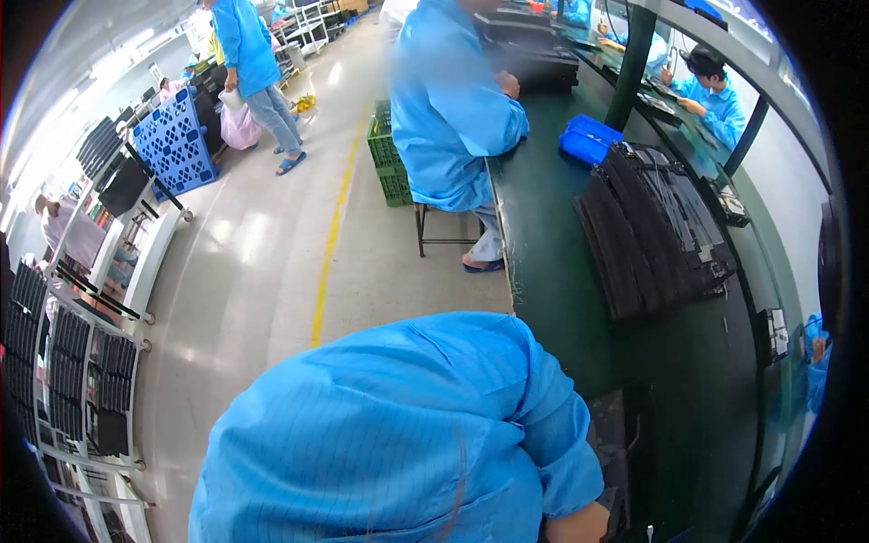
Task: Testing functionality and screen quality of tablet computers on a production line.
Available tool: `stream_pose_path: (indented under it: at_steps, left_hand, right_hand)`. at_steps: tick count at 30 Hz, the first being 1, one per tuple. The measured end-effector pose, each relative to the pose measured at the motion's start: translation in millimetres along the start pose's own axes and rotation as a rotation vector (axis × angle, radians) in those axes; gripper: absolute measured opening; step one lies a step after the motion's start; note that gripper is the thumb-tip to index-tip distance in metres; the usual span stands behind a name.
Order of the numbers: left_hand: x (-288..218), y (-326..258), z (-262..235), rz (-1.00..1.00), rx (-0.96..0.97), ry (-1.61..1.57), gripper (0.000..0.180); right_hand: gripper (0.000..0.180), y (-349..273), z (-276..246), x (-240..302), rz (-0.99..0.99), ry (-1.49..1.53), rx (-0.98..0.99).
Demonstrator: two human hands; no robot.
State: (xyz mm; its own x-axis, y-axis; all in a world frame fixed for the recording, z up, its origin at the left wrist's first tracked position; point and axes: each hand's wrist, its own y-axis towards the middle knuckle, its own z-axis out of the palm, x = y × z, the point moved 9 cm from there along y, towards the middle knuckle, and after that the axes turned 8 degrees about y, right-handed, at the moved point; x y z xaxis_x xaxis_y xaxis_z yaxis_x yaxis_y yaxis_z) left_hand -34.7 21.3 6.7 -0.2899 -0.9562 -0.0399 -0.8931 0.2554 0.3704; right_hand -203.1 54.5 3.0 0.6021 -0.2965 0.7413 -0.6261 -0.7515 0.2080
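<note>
My left arm in a blue sleeve fills the lower middle of the head view, bent at the elbow over the bench edge. Only the wrist and part of my left hand show at the bottom edge; the fingers are cut off, so what they touch or hold is hidden. Just beyond that hand, a dark flat panel lies on the dark green bench. My right hand is out of the picture.
A stack of black panels and a blue tray stand on the bench. Ahead, a co-worker in blue sits beside green crates. Left are racks of black parts, a blue pallet and a standing person.
</note>
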Motion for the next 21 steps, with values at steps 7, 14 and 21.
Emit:
stream_pose_path:
  at_steps: [7,14,21]
  left_hand:
    - [20,-17,-20,-0.081,0.073,0.009,0.022]
    - [51,-22,-40,-0.165,-0.072,-0.131,0.02]
    - [41,26,-44,-0.302,-0.292,0.031,0.021]
  right_hand:
    - [0.022,-2,7,18,0.259,0.295,0.124]
    - [0.034,1,33,3,0.32,0.454,0.41]
    - [0.032,-21,31,3,0.379,0.635,0.406]
